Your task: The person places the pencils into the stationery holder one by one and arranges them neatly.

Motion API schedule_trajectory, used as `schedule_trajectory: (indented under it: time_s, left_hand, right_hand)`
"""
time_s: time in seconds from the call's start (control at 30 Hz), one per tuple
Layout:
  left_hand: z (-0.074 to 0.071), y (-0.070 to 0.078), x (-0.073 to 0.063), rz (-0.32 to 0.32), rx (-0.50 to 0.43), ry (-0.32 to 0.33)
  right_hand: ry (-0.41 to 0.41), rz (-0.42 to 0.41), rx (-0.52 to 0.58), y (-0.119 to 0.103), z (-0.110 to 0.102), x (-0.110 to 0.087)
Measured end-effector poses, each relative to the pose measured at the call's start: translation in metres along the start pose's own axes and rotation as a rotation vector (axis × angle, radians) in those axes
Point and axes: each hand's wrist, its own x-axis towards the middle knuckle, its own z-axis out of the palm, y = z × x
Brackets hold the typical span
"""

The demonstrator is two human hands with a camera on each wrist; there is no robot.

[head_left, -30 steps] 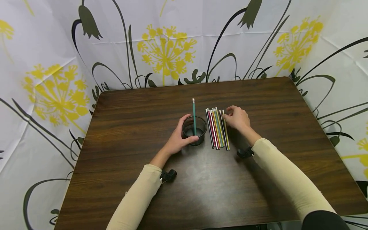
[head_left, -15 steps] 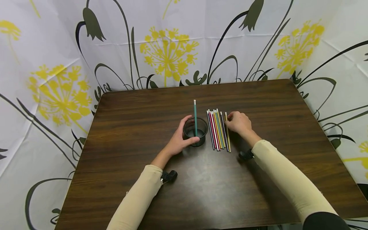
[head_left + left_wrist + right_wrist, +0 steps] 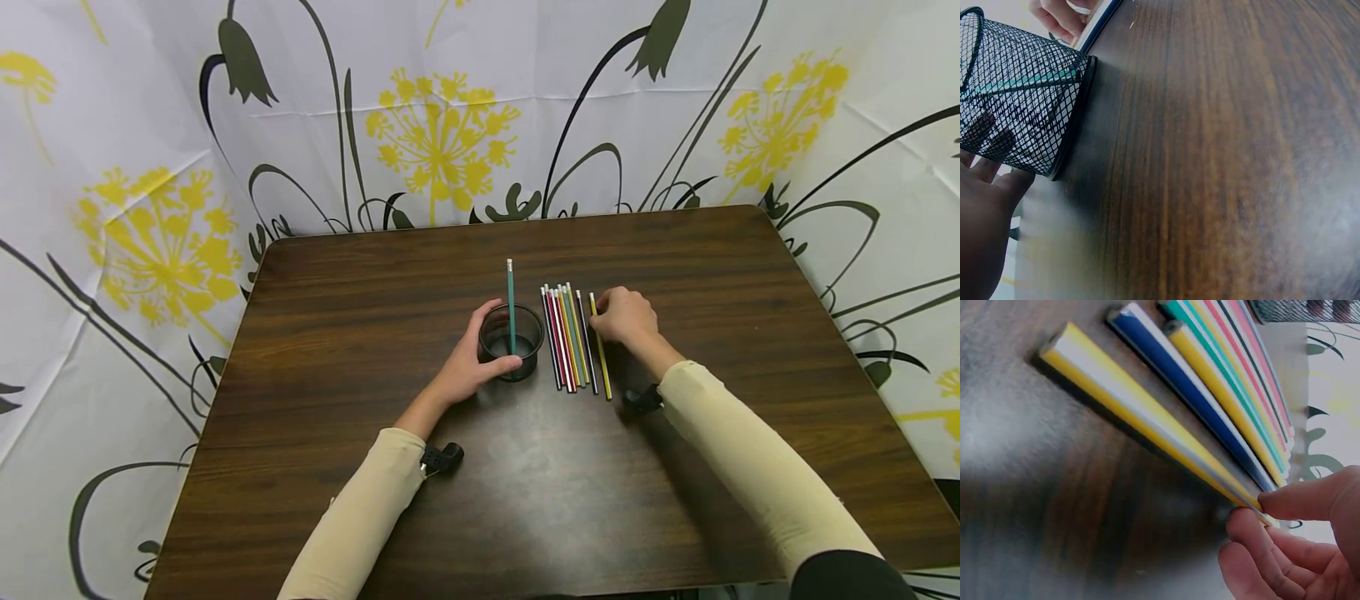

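Note:
A black mesh pencil cup (image 3: 517,371) stands upright on the table, and my left hand (image 3: 465,367) curls round its left side, thumb at the near rim. One teal pencil (image 3: 512,292) leans inside the cup, its eraser end up; the left wrist view shows it through the mesh (image 3: 1029,81). My right hand (image 3: 628,318) pinches a yellow pencil (image 3: 602,358) near its eraser end, between thumb and fingers. That pencil lies at an angle, apart from a row of several pencils (image 3: 567,342). In the right wrist view a blue pencil (image 3: 1166,362) is its nearest neighbour.
The dark wooden table (image 3: 360,317) spreads round both hands. A white flowered cloth (image 3: 450,50) hangs behind its far edge. The row of pencils lies between the cup and my right hand.
My right hand has closed on the yellow pencil at the row's right end and drawn it a little to the right, opening a gap. The left hand stays on the cup.

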Motion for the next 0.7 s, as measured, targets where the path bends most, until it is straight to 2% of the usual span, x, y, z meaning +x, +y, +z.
schedule_trajectory:
  time_s: [0.13, 0.27, 0.5, 0.7]
  left_hand:
    - [0.000, 0.000, 0.000, -0.001, -0.009, -0.001]
    - [0.001, 0.000, 0.000, -0.013, -0.005, 0.001]
    - [0.000, 0.002, 0.000, -0.027, 0.004, 0.000]
    - [0.002, 0.001, 0.001, -0.039, 0.020, 0.004]
  right_hand:
    - [0.047, 0.009, 0.055, -0.003, -0.012, -0.002]
    - [0.139, -0.035, 0.163, -0.016, -0.032, -0.009]
    - [0.303, -0.198, 0.437, -0.052, -0.067, -0.026]
    - [0.324, -0.346, 0.731, -0.079, -0.077, -0.042]
